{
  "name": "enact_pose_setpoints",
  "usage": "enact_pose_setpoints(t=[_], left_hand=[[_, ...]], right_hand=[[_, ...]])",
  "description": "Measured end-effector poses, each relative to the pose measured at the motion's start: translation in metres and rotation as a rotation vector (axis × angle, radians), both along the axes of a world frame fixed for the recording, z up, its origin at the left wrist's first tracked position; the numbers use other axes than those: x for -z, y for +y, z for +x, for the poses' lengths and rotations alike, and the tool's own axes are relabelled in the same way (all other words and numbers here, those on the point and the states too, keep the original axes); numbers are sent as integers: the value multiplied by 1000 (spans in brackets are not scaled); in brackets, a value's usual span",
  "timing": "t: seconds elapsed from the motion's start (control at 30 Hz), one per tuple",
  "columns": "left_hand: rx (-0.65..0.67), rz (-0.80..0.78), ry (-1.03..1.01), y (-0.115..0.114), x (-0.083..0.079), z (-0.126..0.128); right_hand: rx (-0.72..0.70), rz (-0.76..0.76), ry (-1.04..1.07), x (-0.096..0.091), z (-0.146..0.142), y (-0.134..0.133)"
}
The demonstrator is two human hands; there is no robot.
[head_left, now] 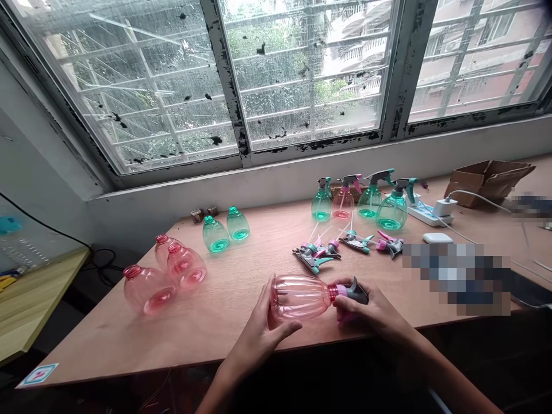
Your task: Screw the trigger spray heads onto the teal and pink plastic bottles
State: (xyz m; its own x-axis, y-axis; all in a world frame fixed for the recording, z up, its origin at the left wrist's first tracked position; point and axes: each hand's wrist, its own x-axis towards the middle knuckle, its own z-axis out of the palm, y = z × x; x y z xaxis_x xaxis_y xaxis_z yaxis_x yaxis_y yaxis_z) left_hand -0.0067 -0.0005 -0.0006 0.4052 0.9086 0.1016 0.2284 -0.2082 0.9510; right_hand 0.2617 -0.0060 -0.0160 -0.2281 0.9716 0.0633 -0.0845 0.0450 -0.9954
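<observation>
A clear pink spray bottle lies sideways between my hands, just above the table's front edge. My left hand is wrapped around its base end. At the neck, my right hand grips the grey and pink spray head, which sits on the bottle's mouth; whether it is fully screwed on I cannot tell. Beyond my hands lie several loose spray heads with thin tubes, in grey, pink and green. Another pink and grey spray head lies to their right.
Several pink bottles without heads stand at left, with two green ones behind them. Bottles with heads fitted stand by the window wall. A power strip, white case and cardboard box are at right.
</observation>
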Motion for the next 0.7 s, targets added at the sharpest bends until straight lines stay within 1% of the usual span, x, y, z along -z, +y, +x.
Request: enact_pose_setpoints(t=[0.2, 0.3, 0.4, 0.6, 0.7], left_hand=[[-6, 107, 58, -1, -1, 2], [8, 78, 52, -2, -2, 1], [-5, 36, 62, -2, -1, -1], [25, 131, 83, -1, 4, -1], [43, 108, 62, -2, 4, 0]], right_hand=[[14, -3, 75, -1, -2, 3], [22, -2, 117, -1, -3, 3], [16, -10, 135, 0, -4, 4], [19, -17, 190, 4, -3, 6], [16, -27, 199, 5, -3, 6]])
